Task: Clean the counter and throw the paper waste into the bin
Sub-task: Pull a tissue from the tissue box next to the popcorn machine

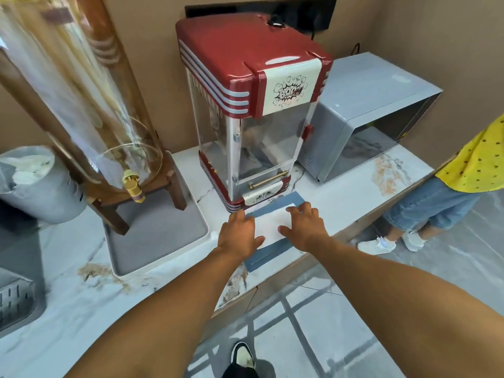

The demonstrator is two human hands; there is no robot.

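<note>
A white sheet of paper (268,223) lies on a blue-grey mat (275,205) at the front of the marble counter (354,197), just before the red popcorn machine (253,105). My left hand (240,234) rests flat on the paper's left side, fingers spread. On the paper's right side lies my right hand (304,223), also flat with fingers apart. Neither hand grips anything. A grey bin (35,186) with a liner and white paper waste inside stands at the far left.
A glass drink dispenser (90,105) on a wooden stand sits on a grey tray (152,236) to the left. A grey microwave (365,115) stands to the right. Another person in a yellow shirt (474,162) stands beside the counter's right end. Brown stains mark the counter.
</note>
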